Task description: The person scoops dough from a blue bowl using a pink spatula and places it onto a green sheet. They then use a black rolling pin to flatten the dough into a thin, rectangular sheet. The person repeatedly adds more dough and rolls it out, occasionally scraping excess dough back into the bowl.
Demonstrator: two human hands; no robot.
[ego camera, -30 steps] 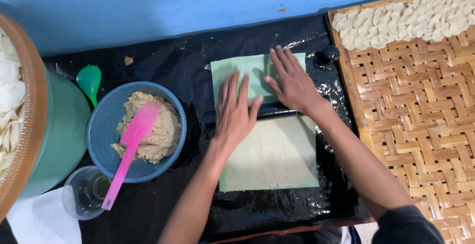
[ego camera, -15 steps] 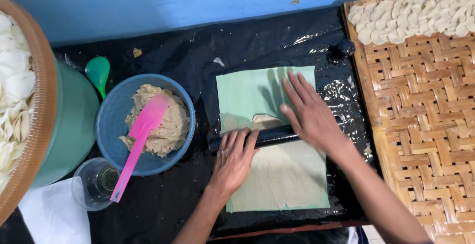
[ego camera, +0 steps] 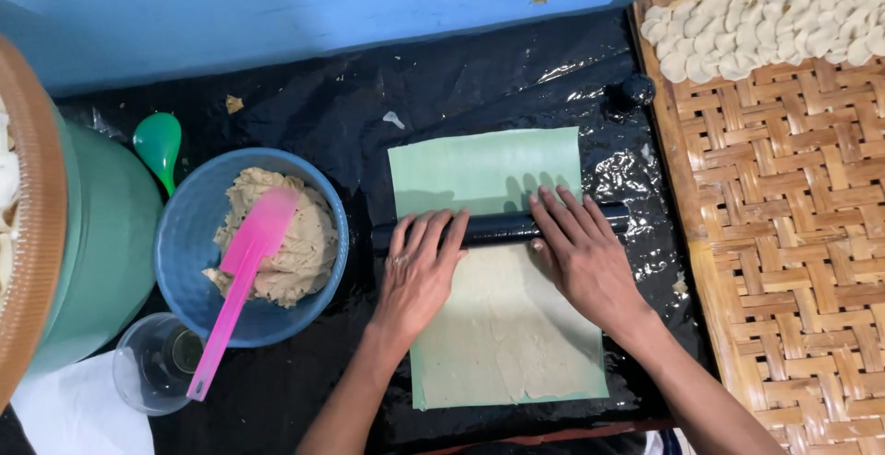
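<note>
Both hands flat, fingers spread: left hand (ego camera: 419,275) and right hand (ego camera: 581,257) press the black rolling pin (ego camera: 502,227) mid-way on the dough sheet (ego camera: 502,335). Rolling step; next probably needs even pressure.

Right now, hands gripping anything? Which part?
No grip: left hand and right hand press flat on the black rolling pin, either side of its middle, over the dough sheet.

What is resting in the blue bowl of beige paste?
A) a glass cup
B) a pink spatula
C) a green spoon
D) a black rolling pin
B: the pink plastic spatula lies with its blade on the beige paste in the round blue bowl, handle hanging over the rim.
</note>
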